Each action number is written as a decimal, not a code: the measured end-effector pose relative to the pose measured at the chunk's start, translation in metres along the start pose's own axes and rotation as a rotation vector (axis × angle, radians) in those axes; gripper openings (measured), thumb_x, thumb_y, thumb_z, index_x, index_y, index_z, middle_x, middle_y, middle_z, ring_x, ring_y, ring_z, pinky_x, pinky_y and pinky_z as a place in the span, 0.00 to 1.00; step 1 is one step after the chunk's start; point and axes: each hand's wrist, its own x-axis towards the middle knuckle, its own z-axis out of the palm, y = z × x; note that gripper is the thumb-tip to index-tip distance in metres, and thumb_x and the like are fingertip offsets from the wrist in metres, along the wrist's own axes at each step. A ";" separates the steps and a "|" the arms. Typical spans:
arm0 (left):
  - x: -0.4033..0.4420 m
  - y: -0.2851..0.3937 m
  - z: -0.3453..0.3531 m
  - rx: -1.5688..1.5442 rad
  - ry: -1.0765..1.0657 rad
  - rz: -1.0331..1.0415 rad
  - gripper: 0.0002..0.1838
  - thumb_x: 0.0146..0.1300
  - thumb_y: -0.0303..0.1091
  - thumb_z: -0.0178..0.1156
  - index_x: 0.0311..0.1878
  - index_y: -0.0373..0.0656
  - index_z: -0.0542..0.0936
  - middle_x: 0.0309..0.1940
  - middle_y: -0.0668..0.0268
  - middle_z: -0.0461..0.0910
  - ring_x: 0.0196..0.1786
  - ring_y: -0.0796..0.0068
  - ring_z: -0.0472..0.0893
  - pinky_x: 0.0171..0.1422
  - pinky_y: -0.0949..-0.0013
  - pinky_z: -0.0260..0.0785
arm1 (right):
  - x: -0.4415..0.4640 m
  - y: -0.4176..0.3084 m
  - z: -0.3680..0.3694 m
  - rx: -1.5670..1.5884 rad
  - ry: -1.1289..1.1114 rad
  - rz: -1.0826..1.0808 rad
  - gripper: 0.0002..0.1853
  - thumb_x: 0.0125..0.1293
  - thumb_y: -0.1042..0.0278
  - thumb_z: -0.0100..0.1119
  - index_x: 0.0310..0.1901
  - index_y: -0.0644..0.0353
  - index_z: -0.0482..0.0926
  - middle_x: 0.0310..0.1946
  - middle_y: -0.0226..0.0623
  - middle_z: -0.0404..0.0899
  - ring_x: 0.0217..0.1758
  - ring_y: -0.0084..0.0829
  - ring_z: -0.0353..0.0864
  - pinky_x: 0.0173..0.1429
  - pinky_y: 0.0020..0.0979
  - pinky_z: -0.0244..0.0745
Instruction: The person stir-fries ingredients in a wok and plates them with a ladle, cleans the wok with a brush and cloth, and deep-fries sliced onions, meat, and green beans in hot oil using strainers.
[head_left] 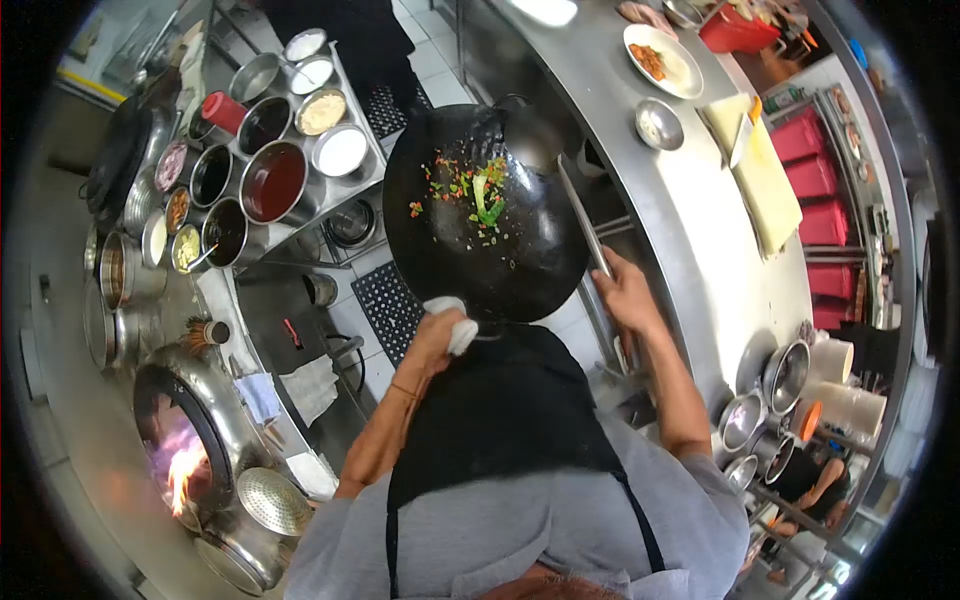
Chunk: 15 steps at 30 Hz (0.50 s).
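Observation:
My left hand (432,340) is closed around a folded white cloth (460,330) at the near rim of a large black wok (440,260). The wok is held up in front of my apron. Chopped red and green vegetables (465,185) and a pale green leafy piece (486,200) lie scattered inside it. My right hand (625,290) grips the long metal handle of a ladle (582,215). Its bowl is at the wok's upper right side, and I cannot tell whether it touches the wok.
On the left, several metal pots of sauces and powders (275,180) crowd a counter. A burner (185,450) burns with open flame at lower left. The steel counter (690,230) on the right bears a plate of food (664,60), a small bowl (659,124) and a knife (742,138) on a board.

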 end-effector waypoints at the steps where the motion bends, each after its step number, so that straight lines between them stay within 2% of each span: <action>1: 0.002 0.004 -0.004 0.033 -0.014 -0.033 0.05 0.54 0.32 0.55 0.29 0.42 0.75 0.19 0.66 0.73 0.18 0.74 0.73 0.17 0.70 0.62 | 0.004 0.011 0.007 -0.061 -0.002 -0.031 0.25 0.62 0.69 0.55 0.61 0.66 0.67 0.34 0.56 0.80 0.30 0.39 0.81 0.40 0.35 0.74; 2: 0.005 0.009 -0.007 0.052 -0.004 -0.064 0.05 0.54 0.32 0.54 0.29 0.42 0.74 0.19 0.65 0.73 0.17 0.74 0.73 0.16 0.70 0.62 | 0.008 0.033 0.017 -0.111 0.054 -0.141 0.25 0.62 0.68 0.54 0.61 0.65 0.67 0.38 0.60 0.78 0.41 0.46 0.82 0.48 0.36 0.73; 3: 0.006 0.013 -0.010 0.073 0.010 -0.093 0.05 0.55 0.32 0.54 0.29 0.42 0.73 0.19 0.65 0.73 0.17 0.74 0.73 0.15 0.71 0.61 | 0.007 0.035 0.014 -0.104 0.055 -0.130 0.25 0.62 0.68 0.54 0.61 0.65 0.67 0.38 0.60 0.78 0.41 0.46 0.82 0.48 0.36 0.73; 5: 0.019 0.012 -0.024 0.058 -0.015 -0.129 0.05 0.56 0.32 0.53 0.30 0.42 0.73 0.19 0.64 0.73 0.17 0.73 0.73 0.14 0.71 0.60 | 0.004 0.035 0.008 -0.096 -0.179 -0.046 0.24 0.62 0.67 0.54 0.60 0.66 0.67 0.44 0.62 0.76 0.52 0.50 0.77 0.57 0.37 0.69; 6: 0.024 0.012 -0.030 0.037 -0.042 -0.161 0.05 0.56 0.32 0.53 0.30 0.42 0.72 0.18 0.64 0.73 0.16 0.73 0.73 0.13 0.72 0.59 | -0.006 0.021 -0.001 -0.128 -0.285 0.046 0.25 0.64 0.67 0.53 0.62 0.66 0.65 0.36 0.54 0.80 0.36 0.43 0.82 0.44 0.34 0.75; 7: 0.026 0.014 -0.030 0.042 -0.038 -0.172 0.05 0.56 0.32 0.53 0.30 0.42 0.72 0.18 0.64 0.73 0.16 0.73 0.73 0.13 0.72 0.59 | -0.013 0.021 -0.005 -0.121 -0.288 0.055 0.25 0.64 0.67 0.53 0.62 0.66 0.65 0.36 0.54 0.80 0.36 0.43 0.82 0.44 0.34 0.75; 9: 0.031 0.016 -0.029 0.040 -0.031 -0.237 0.05 0.58 0.32 0.52 0.31 0.42 0.71 0.18 0.63 0.73 0.16 0.73 0.72 0.11 0.73 0.58 | -0.029 0.027 -0.014 0.191 -0.538 0.336 0.25 0.67 0.68 0.51 0.64 0.66 0.63 0.23 0.37 0.75 0.18 0.27 0.74 0.24 0.27 0.71; 10: 0.036 0.011 -0.029 0.062 -0.015 -0.224 0.06 0.59 0.33 0.52 0.30 0.43 0.72 0.17 0.64 0.72 0.15 0.74 0.72 0.12 0.74 0.58 | -0.039 0.023 -0.012 0.399 -0.552 0.419 0.23 0.68 0.69 0.49 0.63 0.65 0.64 0.19 0.24 0.64 0.11 0.14 0.60 0.12 0.20 0.57; 11: 0.038 0.006 -0.028 0.060 -0.008 -0.229 0.06 0.59 0.33 0.52 0.30 0.43 0.72 0.17 0.64 0.72 0.15 0.74 0.72 0.12 0.74 0.58 | -0.047 0.022 -0.007 0.401 -0.560 0.423 0.23 0.68 0.69 0.49 0.63 0.65 0.64 0.19 0.24 0.64 0.11 0.14 0.60 0.12 0.20 0.57; 13: 0.040 -0.003 -0.027 0.092 -0.044 -0.174 0.06 0.59 0.34 0.53 0.29 0.43 0.73 0.18 0.65 0.73 0.15 0.75 0.72 0.12 0.74 0.58 | -0.059 0.020 0.005 0.767 -0.606 0.625 0.16 0.68 0.70 0.50 0.55 0.64 0.69 0.21 0.24 0.65 0.12 0.14 0.61 0.12 0.19 0.57; 14: 0.042 -0.007 -0.026 0.083 -0.025 -0.201 0.06 0.59 0.33 0.53 0.28 0.44 0.74 0.18 0.66 0.73 0.15 0.76 0.72 0.13 0.74 0.59 | -0.062 0.026 0.013 0.848 -0.632 0.672 0.11 0.67 0.70 0.50 0.50 0.62 0.70 0.23 0.24 0.66 0.13 0.12 0.60 0.11 0.18 0.56; 15: 0.042 -0.009 -0.024 0.089 -0.016 -0.202 0.06 0.59 0.33 0.53 0.28 0.44 0.74 0.18 0.66 0.73 0.15 0.76 0.72 0.13 0.74 0.59 | -0.065 0.026 0.018 0.856 -0.640 0.672 0.11 0.67 0.70 0.50 0.50 0.62 0.70 0.23 0.24 0.66 0.13 0.12 0.60 0.11 0.18 0.56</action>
